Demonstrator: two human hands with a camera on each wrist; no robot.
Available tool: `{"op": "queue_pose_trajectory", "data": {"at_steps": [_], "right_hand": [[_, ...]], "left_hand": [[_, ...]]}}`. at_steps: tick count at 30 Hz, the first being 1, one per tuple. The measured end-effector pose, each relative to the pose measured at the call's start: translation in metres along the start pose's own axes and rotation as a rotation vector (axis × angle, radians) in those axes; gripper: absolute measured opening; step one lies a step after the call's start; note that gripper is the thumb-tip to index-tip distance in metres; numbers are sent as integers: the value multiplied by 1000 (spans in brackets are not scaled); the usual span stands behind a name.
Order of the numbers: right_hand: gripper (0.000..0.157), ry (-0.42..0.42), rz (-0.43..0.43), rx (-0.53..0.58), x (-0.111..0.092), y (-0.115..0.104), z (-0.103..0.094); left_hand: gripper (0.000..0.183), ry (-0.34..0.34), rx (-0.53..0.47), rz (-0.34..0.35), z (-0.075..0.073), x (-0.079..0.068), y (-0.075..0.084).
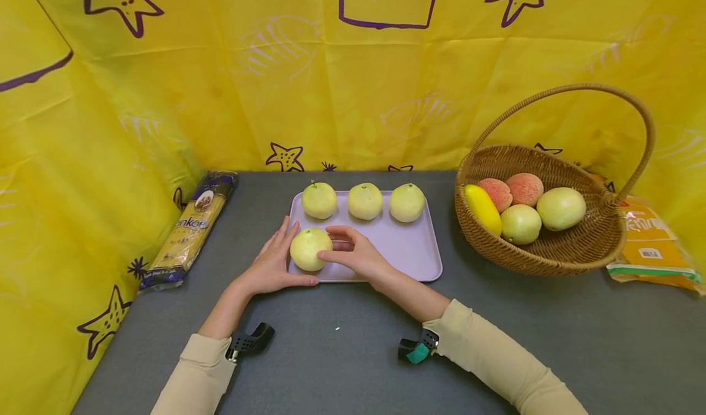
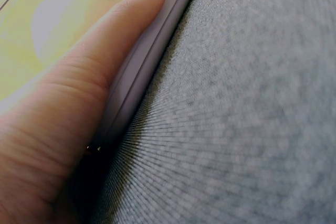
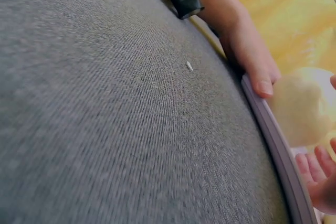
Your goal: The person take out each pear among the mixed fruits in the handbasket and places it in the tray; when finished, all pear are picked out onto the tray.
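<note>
A round yellow-green fruit (image 1: 310,251) sits at the front left of a pale lilac tray (image 1: 399,249). My right hand (image 1: 358,252) holds it from the right, thumb at its front and fingers at its back right side. My left hand (image 1: 270,265) spreads round the tray's front left corner, its fingers straight along the left edge. Its thumb (image 2: 105,45) lies along the front rim in the left wrist view. Three similar fruits, a left one (image 1: 318,201), a middle one (image 1: 364,201) and a right one (image 1: 407,203), line the tray's back.
A wicker basket (image 1: 543,262) with a tall handle stands at the right, holding a long yellow fruit (image 1: 482,209), two peaches (image 1: 524,189) and two pale green fruits (image 1: 561,209). An orange packet (image 1: 653,240) lies behind it. A pasta packet (image 1: 190,231) lies at the left.
</note>
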State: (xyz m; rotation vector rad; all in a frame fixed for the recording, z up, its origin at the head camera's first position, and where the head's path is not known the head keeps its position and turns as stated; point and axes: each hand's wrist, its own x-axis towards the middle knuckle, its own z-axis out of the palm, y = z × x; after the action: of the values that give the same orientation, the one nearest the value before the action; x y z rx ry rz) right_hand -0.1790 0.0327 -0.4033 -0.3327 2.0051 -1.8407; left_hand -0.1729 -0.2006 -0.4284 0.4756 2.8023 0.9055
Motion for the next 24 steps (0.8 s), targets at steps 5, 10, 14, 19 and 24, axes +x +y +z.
{"op": "queue_pose_trajectory", "data": {"at_steps": [5, 10, 14, 19, 24], "right_hand": [[54, 16, -1, 48, -8, -2, -11], [47, 12, -34, 89, -18, -5, -22], [40, 29, -43, 109, -25, -7, -32], [35, 41, -55, 105, -35, -10, -46], [33, 22, -63, 79, -47, -15, -61]], "left_hand": [[129, 3, 4, -9, 0, 0, 0], [129, 3, 4, -17, 0, 0, -1], [128, 7, 10, -16, 1, 0, -2], [127, 6, 12, -14, 1, 1, -3], [126, 2, 5, -8, 1, 1, -3]]}}
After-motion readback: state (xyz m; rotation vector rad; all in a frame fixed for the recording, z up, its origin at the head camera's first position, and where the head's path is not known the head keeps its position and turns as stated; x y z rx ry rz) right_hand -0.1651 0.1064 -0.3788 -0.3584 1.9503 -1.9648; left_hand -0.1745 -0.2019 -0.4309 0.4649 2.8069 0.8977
